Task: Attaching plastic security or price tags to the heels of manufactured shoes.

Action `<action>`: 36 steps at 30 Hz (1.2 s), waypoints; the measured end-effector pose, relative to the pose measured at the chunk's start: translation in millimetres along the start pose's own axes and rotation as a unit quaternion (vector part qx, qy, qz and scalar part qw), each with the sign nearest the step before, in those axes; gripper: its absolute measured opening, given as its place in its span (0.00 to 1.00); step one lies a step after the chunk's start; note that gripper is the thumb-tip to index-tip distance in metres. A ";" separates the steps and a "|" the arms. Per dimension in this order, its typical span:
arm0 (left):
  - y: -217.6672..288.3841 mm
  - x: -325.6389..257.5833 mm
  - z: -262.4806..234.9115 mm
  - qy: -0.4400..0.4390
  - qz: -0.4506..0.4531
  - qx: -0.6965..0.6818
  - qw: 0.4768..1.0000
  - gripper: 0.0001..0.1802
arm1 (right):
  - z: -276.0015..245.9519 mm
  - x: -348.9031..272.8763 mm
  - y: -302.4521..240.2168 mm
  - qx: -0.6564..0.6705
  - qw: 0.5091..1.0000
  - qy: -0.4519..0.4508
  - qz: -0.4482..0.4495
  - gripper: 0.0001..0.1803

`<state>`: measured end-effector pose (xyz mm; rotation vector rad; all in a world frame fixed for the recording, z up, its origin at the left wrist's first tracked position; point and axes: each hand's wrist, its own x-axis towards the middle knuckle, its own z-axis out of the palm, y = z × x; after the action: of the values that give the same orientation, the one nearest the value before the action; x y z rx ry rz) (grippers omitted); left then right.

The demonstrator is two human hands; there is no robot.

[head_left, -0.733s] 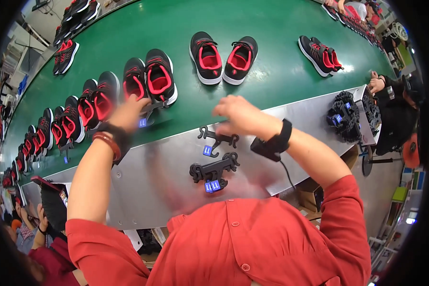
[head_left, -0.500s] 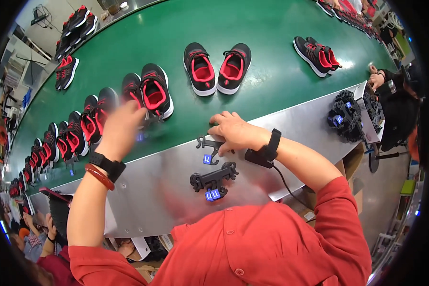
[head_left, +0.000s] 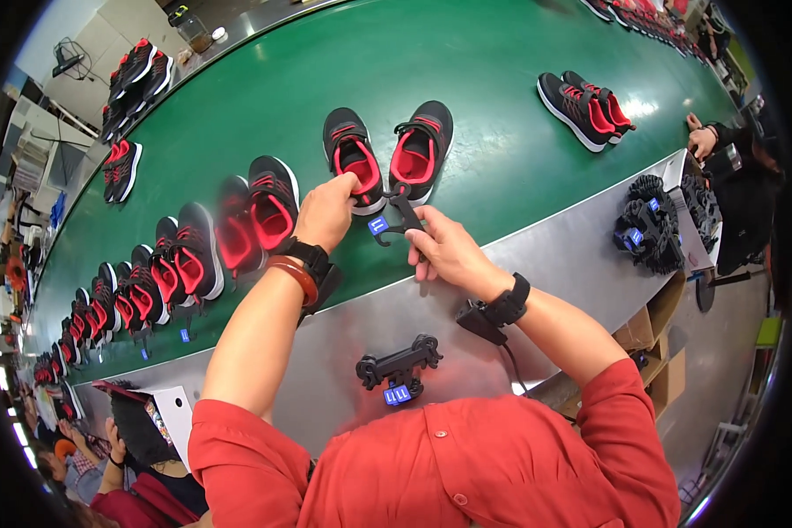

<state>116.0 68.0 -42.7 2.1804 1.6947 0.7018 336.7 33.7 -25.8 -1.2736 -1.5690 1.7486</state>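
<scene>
In front of me a pair of black sneakers with red linings and white soles stands on the green table, toes pointing away. My left hand (head_left: 327, 211) is closed at the heel of the left sneaker (head_left: 350, 132), fingertips pinching its back rim. A black plastic shoe hanger (head_left: 405, 209) with a blue tag is held in my right hand (head_left: 453, 249), thumb on top and fingers curled beneath. The hanger's far end overlaps the heel of the right sneaker (head_left: 431, 132); whether it is hooked in, I cannot tell. Several more hangers (head_left: 400, 365) lie stacked on the metal ledge near my body.
A long row of sneakers (head_left: 185, 264) runs along the left side. Another pair (head_left: 581, 110) stands at the right. Beyond the ledge's right end are a heap of black hangers (head_left: 649, 224) and an open box (head_left: 691, 167). A co-worker's hand (head_left: 701, 141) rests at the far right.
My right hand has lifted the hanger off the metal ledge to the sneakers' heels. My left hand has come rightward from the row to the left sneaker. The view has shifted slightly.
</scene>
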 end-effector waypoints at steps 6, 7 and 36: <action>4.7 -7.2 3.6 0.003 0.017 -0.040 0.999 0.09 | 5.8 11.0 10.8 0.012 0.999 -0.029 0.016 0.14; 4.2 -8.7 4.2 0.003 0.014 -0.039 0.999 0.09 | 7.3 12.2 13.5 0.017 0.999 -0.039 0.018 0.15; -1.9 -60.3 -43.0 -0.092 -0.065 0.077 0.991 0.17 | -17.5 71.1 -22.9 -0.564 0.774 0.026 -0.286 0.18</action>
<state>79.8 7.6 -19.6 2.1339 1.8272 0.3353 313.5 106.8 -25.8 -1.0053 -2.7167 0.2687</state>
